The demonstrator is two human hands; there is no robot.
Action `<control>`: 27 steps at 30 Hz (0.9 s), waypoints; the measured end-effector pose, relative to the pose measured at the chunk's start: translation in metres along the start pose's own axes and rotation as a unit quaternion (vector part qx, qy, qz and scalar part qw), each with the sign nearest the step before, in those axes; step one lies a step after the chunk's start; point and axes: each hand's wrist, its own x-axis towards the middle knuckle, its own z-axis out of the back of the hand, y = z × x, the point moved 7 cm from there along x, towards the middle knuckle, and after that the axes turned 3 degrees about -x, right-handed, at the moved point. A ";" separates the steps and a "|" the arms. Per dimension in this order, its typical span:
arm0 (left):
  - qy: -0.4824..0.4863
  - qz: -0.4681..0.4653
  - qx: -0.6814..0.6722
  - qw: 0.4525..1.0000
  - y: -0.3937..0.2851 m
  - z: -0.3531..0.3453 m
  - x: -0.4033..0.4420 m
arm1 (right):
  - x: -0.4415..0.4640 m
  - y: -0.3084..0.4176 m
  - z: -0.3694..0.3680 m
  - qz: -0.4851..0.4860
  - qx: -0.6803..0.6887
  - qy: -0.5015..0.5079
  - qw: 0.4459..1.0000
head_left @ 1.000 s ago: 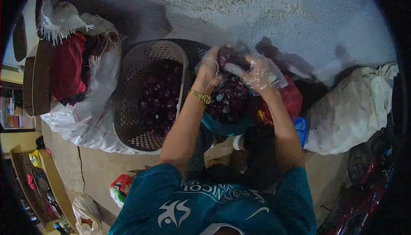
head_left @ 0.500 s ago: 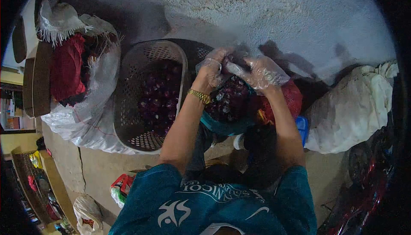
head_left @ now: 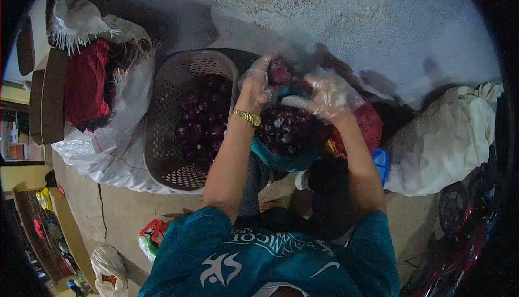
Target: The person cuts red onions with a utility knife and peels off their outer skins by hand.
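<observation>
My left hand [head_left: 256, 85], in a clear plastic glove and with a gold watch at the wrist, grips a red onion [head_left: 279, 73] near the wall. My right hand [head_left: 327, 98], also gloved, is apart from the onion, with its thumb stretched out and fingers spread. Below both hands is a teal container [head_left: 270, 160] with dark onions [head_left: 287, 129] inside. To the left stands a grey perforated basket [head_left: 162, 134] holding many purple onions [head_left: 200, 121]. Some haze hangs above the hands.
A white woven sack [head_left: 130, 102] with red cloth or netting [head_left: 86, 83] stands far left. A red mesh bag [head_left: 370, 126] and a blue object [head_left: 381, 164] sit right of the container, beside a pale full sack [head_left: 443, 140]. The rough wall [head_left: 346, 15] rises in front.
My hands have drawn apart from where they met over the container. The onion now shows in my left hand alone, and my right hand has opened.
</observation>
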 end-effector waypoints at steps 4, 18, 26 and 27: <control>-0.008 0.040 0.007 0.999 0.018 -0.005 0.004 | 0.003 -0.001 0.023 0.002 0.114 -0.095 0.989; -0.001 0.055 0.014 0.998 0.028 0.001 0.006 | 0.005 -0.009 0.019 -0.100 0.056 0.018 0.993; 0.042 0.001 0.145 0.989 0.026 0.011 0.014 | 0.003 -0.005 -0.002 0.026 -0.011 0.043 0.999; 0.042 0.001 0.145 0.989 0.018 0.001 0.007 | 0.003 -0.001 0.000 0.026 -0.011 0.043 0.999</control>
